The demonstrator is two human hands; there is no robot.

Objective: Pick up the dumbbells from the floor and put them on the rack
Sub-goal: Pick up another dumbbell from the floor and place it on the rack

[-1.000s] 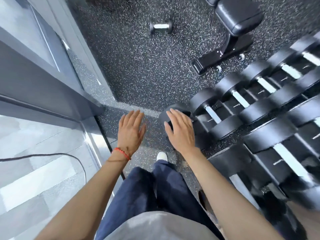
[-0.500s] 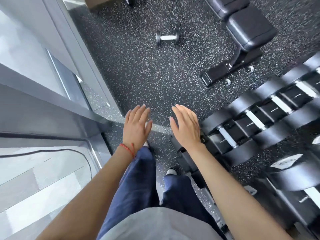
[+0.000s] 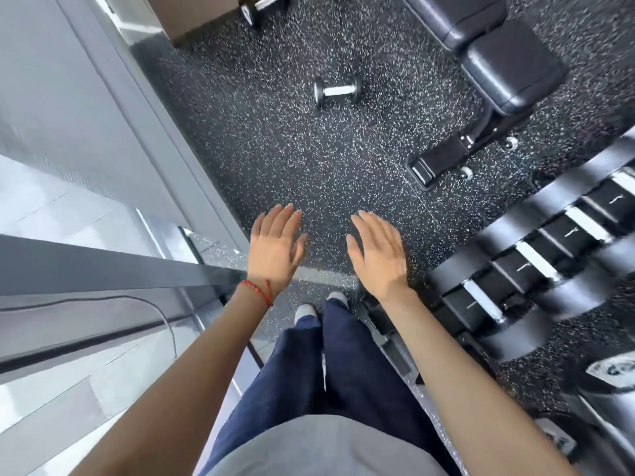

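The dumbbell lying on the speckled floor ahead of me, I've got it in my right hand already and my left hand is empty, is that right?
Not quite. The head view shows the dumbbell lying untouched on the speckled floor, well ahead of both hands. The right hand is open and empty, fingers spread. The left hand is empty, as you said.

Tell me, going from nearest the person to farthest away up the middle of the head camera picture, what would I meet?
Dark blue trousers → white shoes → the open left hand and right hand, level with each other → bare speckled floor → a small dumbbell on the floor → another dumbbell at the top edge.
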